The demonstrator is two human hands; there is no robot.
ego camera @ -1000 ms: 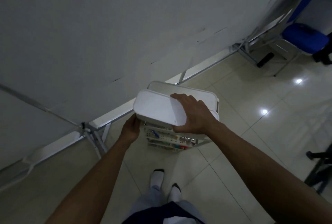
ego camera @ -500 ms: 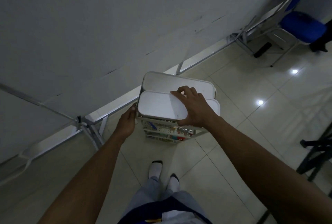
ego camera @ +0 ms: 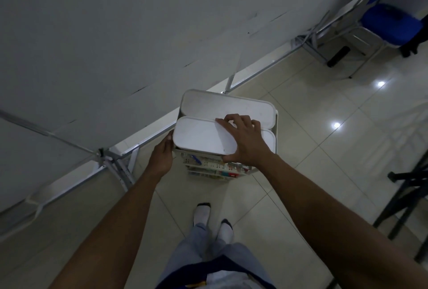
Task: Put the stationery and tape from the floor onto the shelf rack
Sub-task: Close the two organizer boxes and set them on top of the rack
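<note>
A white lidded box (ego camera: 199, 137) sits on the top tier of the white shelf rack (ego camera: 275, 140), in front of a second white box (ego camera: 227, 106). My right hand (ego camera: 245, 140) grips the near box from above, with fingers over its far edge and thumb on its near side. My left hand (ego camera: 162, 156) holds the box's left end. Through the rack's perforated lower tiers (ego camera: 208, 164) I see colourful stationery.
The rack stands on a glossy tiled floor next to a grey partition wall with metal feet (ego camera: 115, 163). A blue chair (ego camera: 391, 24) is at the far right, and a black stand (ego camera: 403, 196) at the right edge. My socked feet (ego camera: 212, 219) stand just before the rack.
The white box came down from a raised, tilted position onto the rack's top tier, in front of the other box. Both hands stayed on it.
</note>
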